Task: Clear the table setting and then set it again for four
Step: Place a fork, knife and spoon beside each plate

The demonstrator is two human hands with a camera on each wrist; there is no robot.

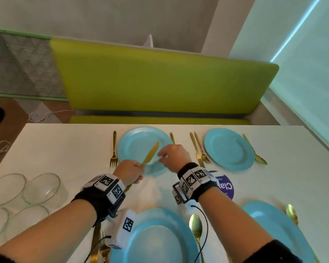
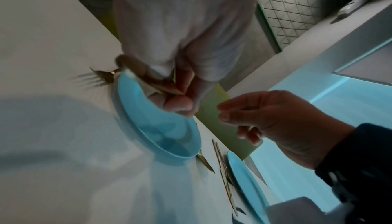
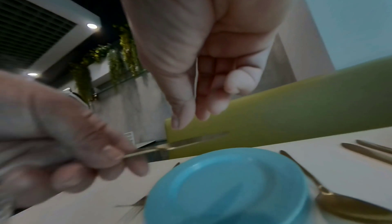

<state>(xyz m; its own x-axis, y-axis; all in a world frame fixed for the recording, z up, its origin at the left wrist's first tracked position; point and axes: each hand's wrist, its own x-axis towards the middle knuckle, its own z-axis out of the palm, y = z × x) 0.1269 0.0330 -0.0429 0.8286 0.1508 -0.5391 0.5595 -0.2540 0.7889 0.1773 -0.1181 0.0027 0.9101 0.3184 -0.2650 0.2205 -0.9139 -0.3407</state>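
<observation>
My left hand (image 1: 136, 168) grips a gold knife (image 1: 150, 153) by its handle. The blade slants up over the far-left blue plate (image 1: 130, 141). In the left wrist view the knife (image 2: 137, 73) is blurred against my fingers, above the plate (image 2: 152, 118). My right hand (image 1: 161, 157) hovers just right of the blade with loosely bent fingers and holds nothing; the right wrist view shows its fingers (image 3: 186, 103) apart over the plate (image 3: 229, 185). A gold fork (image 1: 113, 149) lies left of this plate and a gold spoon (image 1: 172, 138) lies on its right, partly hidden by my right hand.
The far-right blue plate (image 1: 228, 149) has a knife and fork (image 1: 198, 150) on its left and a spoon (image 1: 254, 152) on its right. Two near plates (image 1: 156, 238) (image 1: 273, 230) have cutlery beside them. Glass bowls (image 1: 42, 190) stand at the left. A green bench (image 1: 160, 80) lies beyond the table.
</observation>
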